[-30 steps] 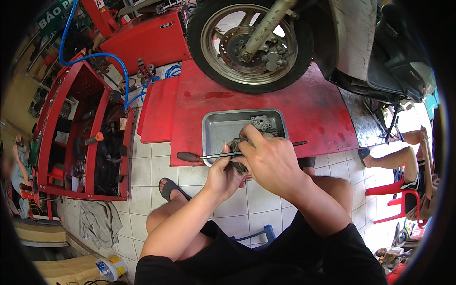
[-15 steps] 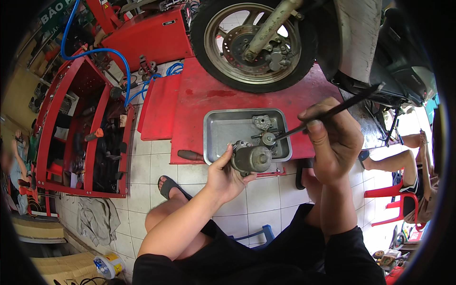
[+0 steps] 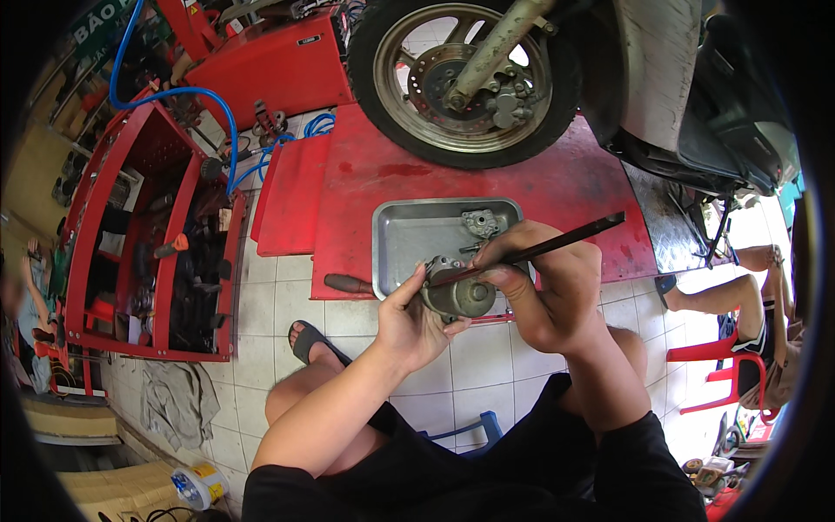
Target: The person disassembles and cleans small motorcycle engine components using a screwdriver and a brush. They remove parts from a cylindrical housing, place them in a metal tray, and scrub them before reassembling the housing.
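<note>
My left hand (image 3: 410,332) is closed around a grey metal carburetor-like part (image 3: 464,296) with a rounded cap, held over the near edge of a steel tray (image 3: 380,252). In my right hand (image 3: 550,283) is a long, slim dark tool (image 3: 570,237), pinched between fingers and thumb. Its thin end reaches across the upper side of the grey part; whether it touches is hard to tell, and its exact kind does not show. A smaller cast metal piece (image 3: 478,223) lies in the tray, partly beside my right fingers, which hide the tray's right side.
The tray rests on a red platform (image 3: 365,174) under a motorbike's front wheel (image 3: 465,87). A dark-handled tool (image 3: 348,284) lies left of the tray. A red tool cart (image 3: 156,226) stands at left, and a blue hose (image 3: 217,100) loops behind it. Another person's leg (image 3: 718,306) shows at right.
My right hand has moved left and down with the dark tool, bringing its thin end from over the tray's right side onto or just above the grey part. My left hand stays nearly still.
</note>
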`<state>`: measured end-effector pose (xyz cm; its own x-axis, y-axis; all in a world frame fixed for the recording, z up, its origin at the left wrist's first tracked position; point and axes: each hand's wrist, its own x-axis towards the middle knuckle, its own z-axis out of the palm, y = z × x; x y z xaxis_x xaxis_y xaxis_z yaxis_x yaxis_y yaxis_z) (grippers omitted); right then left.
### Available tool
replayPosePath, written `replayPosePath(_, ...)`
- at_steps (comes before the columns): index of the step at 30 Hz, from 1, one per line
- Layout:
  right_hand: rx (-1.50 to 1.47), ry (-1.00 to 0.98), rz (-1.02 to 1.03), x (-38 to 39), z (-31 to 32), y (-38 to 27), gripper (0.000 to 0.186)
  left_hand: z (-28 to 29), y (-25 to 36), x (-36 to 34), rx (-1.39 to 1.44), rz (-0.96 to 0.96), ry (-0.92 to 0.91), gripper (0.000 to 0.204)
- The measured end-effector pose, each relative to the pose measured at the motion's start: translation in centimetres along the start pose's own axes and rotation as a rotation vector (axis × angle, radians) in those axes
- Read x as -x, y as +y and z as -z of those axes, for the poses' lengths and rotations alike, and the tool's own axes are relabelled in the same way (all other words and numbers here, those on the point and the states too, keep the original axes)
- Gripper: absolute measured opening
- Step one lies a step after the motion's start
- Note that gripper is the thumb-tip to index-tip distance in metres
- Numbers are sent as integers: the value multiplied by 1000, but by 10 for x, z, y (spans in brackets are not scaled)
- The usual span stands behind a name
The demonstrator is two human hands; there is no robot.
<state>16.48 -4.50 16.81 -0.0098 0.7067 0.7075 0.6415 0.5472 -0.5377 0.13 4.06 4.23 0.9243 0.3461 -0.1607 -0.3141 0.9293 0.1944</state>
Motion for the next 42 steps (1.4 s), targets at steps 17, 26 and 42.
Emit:
replayPosePath(17, -3, 92, 2, 1, -10, 3, 12, -1, 1, 3, 54, -4, -59, 49)
replayPosePath(26, 19, 33, 7, 4, -6, 3, 8, -11, -2, 1, 26, -31, 67, 49)
replayPosePath(42, 46, 111, -217, 16, -17, 13, 27, 0, -6, -4, -128, -100, 180, 43)
